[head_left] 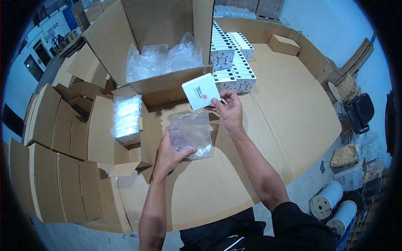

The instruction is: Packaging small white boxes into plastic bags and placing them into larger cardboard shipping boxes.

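My right hand (231, 112) pinches a flat, square white box (199, 91) by its lower right corner. Dark print and a small red mark show on the box's face, and it is held up above the table, tilted. Below it, my left hand (169, 151) grips a clear plastic bag (190, 131) along its left and lower edge, thumb on top. The bag looks empty and wrinkled. Left of that hand stands an open small carton (144, 138) with a row of plastic-wrapped packs (127, 115) inside. Behind the bag, a large open carton (171, 85) holds a heap of clear bags (165, 60).
Stacks of white printed boxes (233, 54) stand at the back, right of the large carton. Folded brown cartons (46, 121) line the left side. A small closed carton (284, 44) sits at the far edge of the cardboard-covered table (289, 108). Cable reels (326, 200) lie on the floor right.
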The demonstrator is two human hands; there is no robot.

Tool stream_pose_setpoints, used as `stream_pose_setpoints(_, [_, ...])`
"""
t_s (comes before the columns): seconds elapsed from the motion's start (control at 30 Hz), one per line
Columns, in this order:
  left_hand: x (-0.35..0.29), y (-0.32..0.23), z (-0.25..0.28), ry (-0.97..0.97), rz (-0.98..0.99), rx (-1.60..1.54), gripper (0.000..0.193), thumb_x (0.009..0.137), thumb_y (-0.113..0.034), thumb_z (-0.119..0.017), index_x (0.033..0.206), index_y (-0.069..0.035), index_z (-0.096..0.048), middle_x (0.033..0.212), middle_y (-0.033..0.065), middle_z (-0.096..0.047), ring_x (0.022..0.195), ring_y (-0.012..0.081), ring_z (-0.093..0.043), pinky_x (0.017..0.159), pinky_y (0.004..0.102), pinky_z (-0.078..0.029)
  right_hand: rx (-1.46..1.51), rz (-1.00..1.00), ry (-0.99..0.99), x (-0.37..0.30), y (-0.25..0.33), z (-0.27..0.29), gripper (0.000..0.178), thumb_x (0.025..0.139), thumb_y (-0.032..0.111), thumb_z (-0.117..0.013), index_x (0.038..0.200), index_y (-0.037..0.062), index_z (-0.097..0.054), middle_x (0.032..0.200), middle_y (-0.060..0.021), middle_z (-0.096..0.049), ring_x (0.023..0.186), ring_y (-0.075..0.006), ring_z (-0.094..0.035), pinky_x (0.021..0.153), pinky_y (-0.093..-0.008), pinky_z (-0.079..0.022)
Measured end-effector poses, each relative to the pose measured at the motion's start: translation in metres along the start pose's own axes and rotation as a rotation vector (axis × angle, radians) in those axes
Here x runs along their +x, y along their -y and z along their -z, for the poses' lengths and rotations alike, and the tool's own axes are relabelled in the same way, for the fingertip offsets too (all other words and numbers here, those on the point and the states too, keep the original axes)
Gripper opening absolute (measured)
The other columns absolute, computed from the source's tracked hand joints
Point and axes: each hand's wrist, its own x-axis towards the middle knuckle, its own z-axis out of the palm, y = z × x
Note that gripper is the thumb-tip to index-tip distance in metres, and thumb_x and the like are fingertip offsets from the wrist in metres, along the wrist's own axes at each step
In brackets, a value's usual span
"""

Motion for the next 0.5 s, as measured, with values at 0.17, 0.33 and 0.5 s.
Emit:
stream_pose_setpoints(0.17, [0.0009, 0.0014, 0.002, 0.027, 0.026, 0.008, 0.082, 0.066, -0.011, -0.093, 0.134, -0.002, -0.048, 0.118, 0.0134, -0.067, 0.111, 0.0245, -0.066, 0.097, 0.0385, -0.053, 0.19, -0.104, -0.001, -0.0019, 0.0037, 0.0026, 0.024, 0.095, 0.001, -0.068, 0.112, 0.0025, -0.05, 0.112, -0.0105, -0.058, 0.098, -0.0197, -0.067, 0.085, -0.04, -0.065])
stream_pose_setpoints(0.33, [0.0014, 0.0023, 0.0038, 0.035, 0.046, -0.05, 0.08, 0.067, -0.008, -0.092, 0.133, -0.001, -0.048, 0.118, 0.0134, -0.067, 0.111, 0.0233, -0.066, 0.096, 0.0379, -0.053, 0.014, -0.107, 0.094, -0.0021, 0.0052, 0.0052, 0.022, 0.096, 0.004, -0.069, 0.11, 0.0033, -0.053, 0.104, -0.0082, -0.062, 0.097, -0.0165, -0.067, 0.084, -0.0339, -0.06])
stream_pose_setpoints(0.5, [0.0022, 0.0046, 0.0038, 0.046, 0.02, -0.043, 0.078, 0.068, -0.008, -0.092, 0.132, 0.0, -0.048, 0.118, 0.0132, -0.068, 0.111, 0.023, -0.066, 0.096, 0.0374, -0.054, 0.007, -0.098, 0.136, -0.004, 0.0057, 0.0064, 0.02, 0.096, 0.006, -0.07, 0.108, 0.0057, -0.054, 0.101, -0.0047, -0.061, 0.094, -0.0116, -0.062, 0.081, -0.0268, -0.054])
